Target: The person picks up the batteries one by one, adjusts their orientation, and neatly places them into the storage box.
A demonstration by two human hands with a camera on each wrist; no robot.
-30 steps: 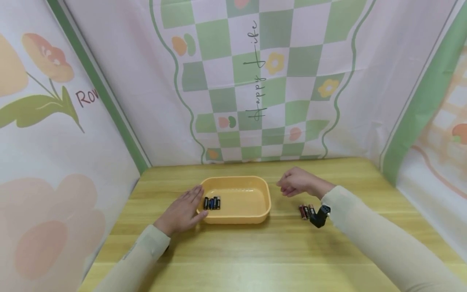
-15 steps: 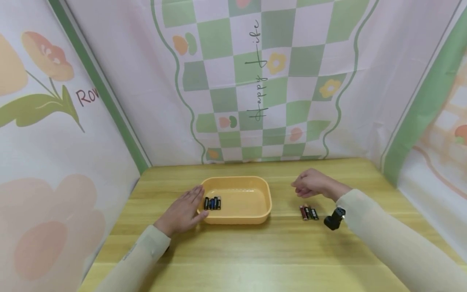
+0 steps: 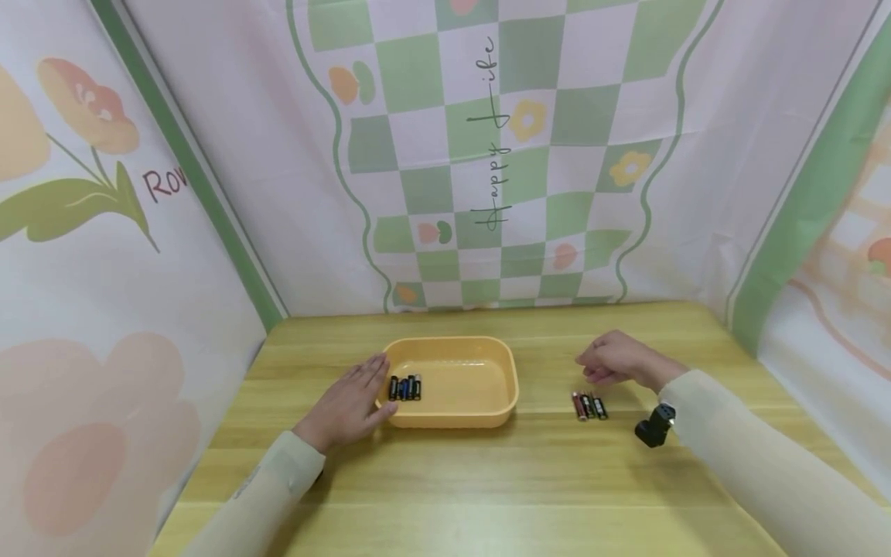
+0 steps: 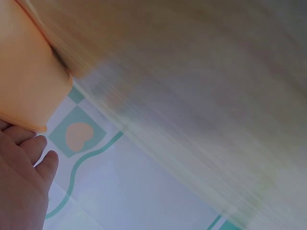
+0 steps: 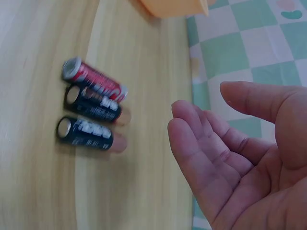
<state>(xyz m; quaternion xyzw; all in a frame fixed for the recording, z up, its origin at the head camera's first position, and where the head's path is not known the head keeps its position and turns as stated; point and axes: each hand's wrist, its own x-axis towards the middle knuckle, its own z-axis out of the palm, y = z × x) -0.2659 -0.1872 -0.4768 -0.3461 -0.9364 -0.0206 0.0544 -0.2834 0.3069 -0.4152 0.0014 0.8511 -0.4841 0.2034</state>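
My left hand (image 3: 348, 404) rests against the left rim of a yellow plastic tray (image 3: 452, 420), fingers extended along it. In the left wrist view, fingertips of that hand (image 4: 21, 177) lie right at the rim of the tray (image 4: 29, 67). Inside the tray, several dark batteries (image 3: 405, 387) lie side by side at its left end. My right hand (image 3: 623, 360), holding nothing, hovers just behind three batteries on the table. The right wrist view shows a red battery (image 5: 95, 79) and two black ones with copper ends (image 5: 91, 134), beside the loosely bent fingers (image 5: 192, 158).
The wooden table (image 3: 452, 487) bears the tray and the loose batteries. A patterned cloth (image 3: 473, 155) hangs behind its back edge, and more cloth closes off both sides. A small black device (image 3: 655, 425) sits at the right wrist.
My right hand has moved right, away from the tray, and now sits behind the loose batteries, uncovering all three. The left hand and the tray have stayed in place.
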